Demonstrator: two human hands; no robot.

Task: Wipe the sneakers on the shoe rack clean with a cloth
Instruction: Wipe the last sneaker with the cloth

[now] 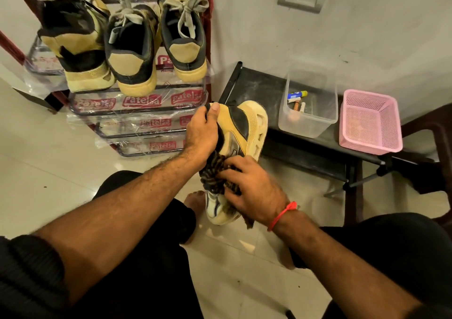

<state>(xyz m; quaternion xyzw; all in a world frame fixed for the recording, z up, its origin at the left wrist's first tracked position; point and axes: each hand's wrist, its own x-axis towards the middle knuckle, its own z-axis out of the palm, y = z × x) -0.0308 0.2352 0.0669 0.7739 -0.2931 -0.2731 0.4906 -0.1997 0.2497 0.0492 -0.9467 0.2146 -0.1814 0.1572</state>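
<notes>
— Over the floor, in front of the shoe rack (137, 108), one sneaker (247, 127) is held up off the tiles in the head view. What worries you?

— It could slip. The left hand (203, 132) carries it alone at the collar, and a hard rub low down might twist it loose. The dangling end of the cloth (220, 171) could also drag on the floor and pick up dirt.

— And each grip?

— Left: fingers curled round the heel collar, thumb on top, closed on the shoe. Right hand (252, 191): fingers bent over the striped cloth, pressing it against the toe end.

— The others?

— Three sneakers (132, 56) stand on the rack's top shelf, heels toward us, untouched.
</notes>
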